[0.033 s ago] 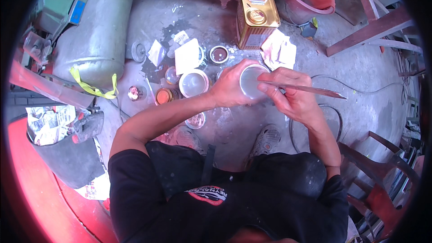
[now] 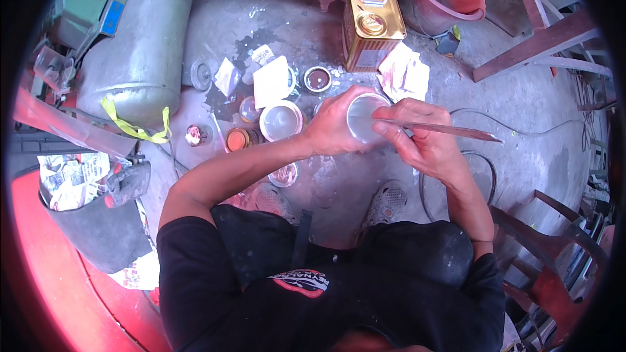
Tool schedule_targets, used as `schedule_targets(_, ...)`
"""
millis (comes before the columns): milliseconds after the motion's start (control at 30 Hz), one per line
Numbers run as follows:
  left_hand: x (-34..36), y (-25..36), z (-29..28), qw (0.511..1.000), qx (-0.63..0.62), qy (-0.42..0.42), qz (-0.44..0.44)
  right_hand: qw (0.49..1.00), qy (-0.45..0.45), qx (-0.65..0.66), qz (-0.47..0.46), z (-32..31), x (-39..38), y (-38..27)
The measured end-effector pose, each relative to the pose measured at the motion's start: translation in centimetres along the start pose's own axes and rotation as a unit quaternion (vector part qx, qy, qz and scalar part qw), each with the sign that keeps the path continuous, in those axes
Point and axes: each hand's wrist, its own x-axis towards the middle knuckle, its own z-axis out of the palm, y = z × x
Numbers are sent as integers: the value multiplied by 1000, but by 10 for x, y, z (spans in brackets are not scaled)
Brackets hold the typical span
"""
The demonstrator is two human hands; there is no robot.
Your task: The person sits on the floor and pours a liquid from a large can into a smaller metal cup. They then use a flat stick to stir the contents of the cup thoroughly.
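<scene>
My left hand (image 2: 334, 122) is wrapped round a clear round cup (image 2: 362, 117), its mouth facing up. Whitish or clear contents seem to show inside, though I cannot tell what they are. A long, thin, flat stirring stick (image 2: 460, 131) is pinched in my right hand (image 2: 420, 132). One end of it reaches over the cup's rim, while the other points out to the right. Left of the cup, on the floor, stand a white-rimmed tub (image 2: 281, 121), an open jar with orange contents (image 2: 237, 139) and a small round tin of dark liquid (image 2: 317, 79).
A gold rectangular can (image 2: 372, 23) stands ahead, beside crumpled white paper (image 2: 404, 73). The grey compressor tank (image 2: 140, 39) fills the far left. A red bucket (image 2: 447, 0) sits far right, and a black cable (image 2: 490, 173) curls on the floor. Nearer left is a dark bin (image 2: 98, 231) with newspaper.
</scene>
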Motion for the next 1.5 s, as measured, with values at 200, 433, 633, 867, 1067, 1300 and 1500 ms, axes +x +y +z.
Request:
schedule_targets(200,0,3,0,1000,-7,1,-17,996,19,-59,59,-3,-2,4)
schedule_targets(433,0,3,1,1000,-1,2,-10,998,23,-26,57,-1,-3,6)
schedule_targets(633,0,3,0,1000,0,4,-5,998,27,-6,54,0,1,4)
schedule_targets(867,0,4,3,1000,1,2,-27,995,55,-36,81,2,-3,4)
schedule_targets(1067,1,2,1,1000,-2,7,-7,996,44,-39,69,0,-5,8)
schedule_targets(1300,1,1,0,1000,-4,12,-4,996,27,-36,70,-2,-4,2)
schedule_targets(1500,3,5,-1,999,-29,4,-25,998,20,-26,55,-4,-2,1)
